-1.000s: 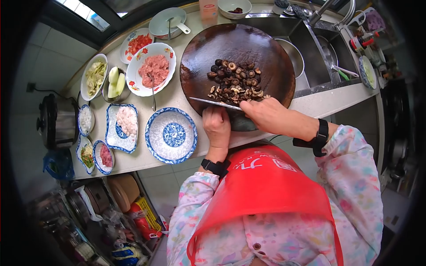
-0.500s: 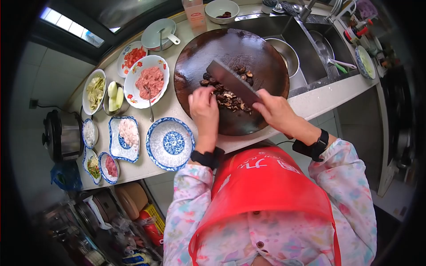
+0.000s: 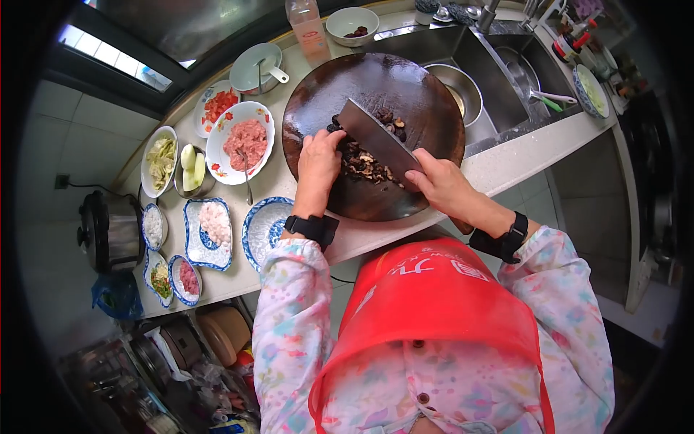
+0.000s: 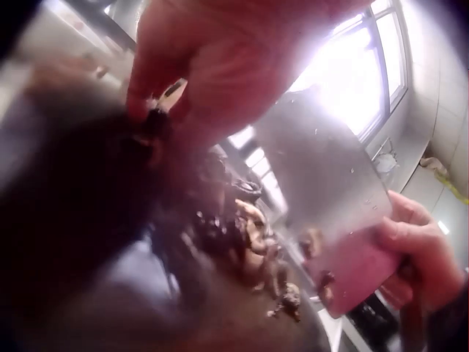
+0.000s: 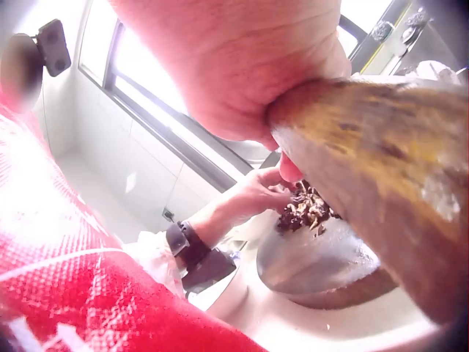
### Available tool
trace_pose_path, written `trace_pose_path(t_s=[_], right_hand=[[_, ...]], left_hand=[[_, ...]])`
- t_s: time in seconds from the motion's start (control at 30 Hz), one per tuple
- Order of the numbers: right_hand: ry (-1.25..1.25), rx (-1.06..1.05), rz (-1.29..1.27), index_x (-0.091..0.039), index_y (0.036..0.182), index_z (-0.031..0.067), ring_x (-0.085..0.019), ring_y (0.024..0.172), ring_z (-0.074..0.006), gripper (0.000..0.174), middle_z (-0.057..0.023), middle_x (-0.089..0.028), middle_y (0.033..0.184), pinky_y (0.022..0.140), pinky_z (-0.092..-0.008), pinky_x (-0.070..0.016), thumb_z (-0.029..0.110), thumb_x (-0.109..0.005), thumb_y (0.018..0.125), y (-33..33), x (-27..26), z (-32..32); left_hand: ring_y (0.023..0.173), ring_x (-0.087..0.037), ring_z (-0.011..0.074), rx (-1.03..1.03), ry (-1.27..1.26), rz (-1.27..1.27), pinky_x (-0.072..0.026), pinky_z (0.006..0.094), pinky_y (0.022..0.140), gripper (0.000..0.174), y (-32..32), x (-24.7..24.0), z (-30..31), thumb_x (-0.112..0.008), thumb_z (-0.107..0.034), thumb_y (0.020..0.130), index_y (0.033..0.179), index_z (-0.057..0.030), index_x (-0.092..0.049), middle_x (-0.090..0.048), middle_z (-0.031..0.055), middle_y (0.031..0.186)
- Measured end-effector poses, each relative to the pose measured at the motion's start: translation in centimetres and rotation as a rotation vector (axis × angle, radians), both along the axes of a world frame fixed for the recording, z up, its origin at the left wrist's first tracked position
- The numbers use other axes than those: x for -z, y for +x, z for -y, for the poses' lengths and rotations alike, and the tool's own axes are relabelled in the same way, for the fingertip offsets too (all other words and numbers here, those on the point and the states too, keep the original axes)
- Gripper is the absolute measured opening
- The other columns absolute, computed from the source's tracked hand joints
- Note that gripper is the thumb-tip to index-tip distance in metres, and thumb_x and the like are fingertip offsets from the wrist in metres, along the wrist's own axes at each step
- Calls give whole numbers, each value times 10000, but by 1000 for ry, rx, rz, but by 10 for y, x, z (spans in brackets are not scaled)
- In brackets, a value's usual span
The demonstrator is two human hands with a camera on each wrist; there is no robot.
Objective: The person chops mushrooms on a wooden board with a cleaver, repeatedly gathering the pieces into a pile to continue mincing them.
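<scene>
On the round dark chopping board point(image 3: 361, 83) lies a pile of brown mushrooms point(image 3: 365, 168), partly chopped. My left hand point(image 3: 318, 166) is at the pile's left side; in the left wrist view its thumb and finger pinch a dark mushroom piece point(image 4: 155, 121). The right hand point(image 3: 452, 189) grips the cleaver point(image 3: 379, 141), its broad blade slanting across the pile and hiding part of it. A few bits cling to the blade point(image 4: 330, 198) in the left wrist view. Close up in the right wrist view, the blade point(image 5: 388, 169) looks streaked brown and yellow.
Left of the board stand a bowl of minced meat point(image 3: 246, 143), a blue-patterned bowl point(image 3: 264, 217), a dish of pale chunks point(image 3: 215, 223) and several other filled bowls. Beyond are a bottle point(image 3: 309, 32) and a white bowl point(image 3: 353, 22); the sink point(image 3: 499, 87) is at right.
From the board's near edge, my left hand has moved up to the left side of the mushrooms. The cleaver has gone from lying along the near edge to slanting over the pile.
</scene>
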State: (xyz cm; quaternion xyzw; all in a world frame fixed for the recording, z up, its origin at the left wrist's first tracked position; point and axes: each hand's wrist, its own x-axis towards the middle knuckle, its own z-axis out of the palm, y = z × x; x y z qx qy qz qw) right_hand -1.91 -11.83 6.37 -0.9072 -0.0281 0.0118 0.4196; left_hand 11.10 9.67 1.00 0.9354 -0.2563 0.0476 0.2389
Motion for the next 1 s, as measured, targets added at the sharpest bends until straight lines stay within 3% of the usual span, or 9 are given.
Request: trace_pose_path(t_s=[0.17,0.47,0.53,0.57,0.73,0.8,0.87,0.93,1.0], right_hand=[[-40,-10,8,-449,1014,42,-570,748,-481,219,-270,-600,737,641,-555,-424,188,-558,892,7,-4,-7],[-49,0,14,-445,995,38,-569,749,-482,214,-270,-597,728,638,-552,-421,184,-558,889,4,-9,-7],[-26,2,21,-445,993,37,-569,751,-481,213,-270,-599,733,639,-550,-422,183,-559,888,4,-6,-6],[-2,5,24,-445,992,36,-569,754,-480,213,-270,-600,737,639,-547,-423,181,-560,887,4,-5,-6],[2,-22,13,-448,989,35,-573,763,-473,212,-264,-600,740,644,-541,-429,182,-562,887,2,-8,-10],[2,-31,8,-450,985,35,-577,764,-469,212,-259,-601,741,647,-537,-434,183,-565,886,2,-8,-13],[-68,-76,36,-453,979,34,-589,760,-457,211,-244,-611,751,649,-525,-450,182,-571,884,2,-4,-16],[-101,-117,20,-455,973,33,-598,754,-446,210,-236,-617,752,643,-518,-458,180,-575,882,2,-5,-20],[-140,-153,8,-456,967,31,-606,749,-435,210,-228,-623,753,638,-511,-466,178,-579,881,2,-4,-21]], left_hand=[[879,-593,338,-35,2,56,-485,415,816,263,6,14,0,-618,-49,712,959,-111,-680,-626,107,919],[842,-631,320,-120,-263,-10,-504,411,779,263,-1,16,-6,-643,-26,719,976,-74,-662,-639,139,905],[750,-661,254,-276,-448,-199,-527,358,706,254,-1,23,-12,-661,-16,733,984,-50,-656,-669,133,881],[750,-661,254,-277,-446,-200,-527,358,706,254,-1,27,-15,-661,-16,733,984,-50,-656,-669,133,881],[640,-630,132,-371,-1022,-433,-521,282,597,196,-27,24,-19,-662,-17,765,960,0,-643,-677,85,801],[731,-640,197,-411,-770,-247,-515,323,691,162,-62,17,-11,-647,-3,758,919,7,-635,-662,105,855],[821,-622,276,-239,-548,41,-498,358,765,187,-88,32,-1,-637,15,741,926,-13,-632,-647,119,892],[884,-589,327,-168,-443,258,-485,378,801,223,-98,41,9,-634,25,726,942,-25,-631,-636,129,951],[937,-575,316,-181,-444,246,-476,377,815,258,-104,43,14,-621,43,718,969,-15,-621,-624,128,1022]])
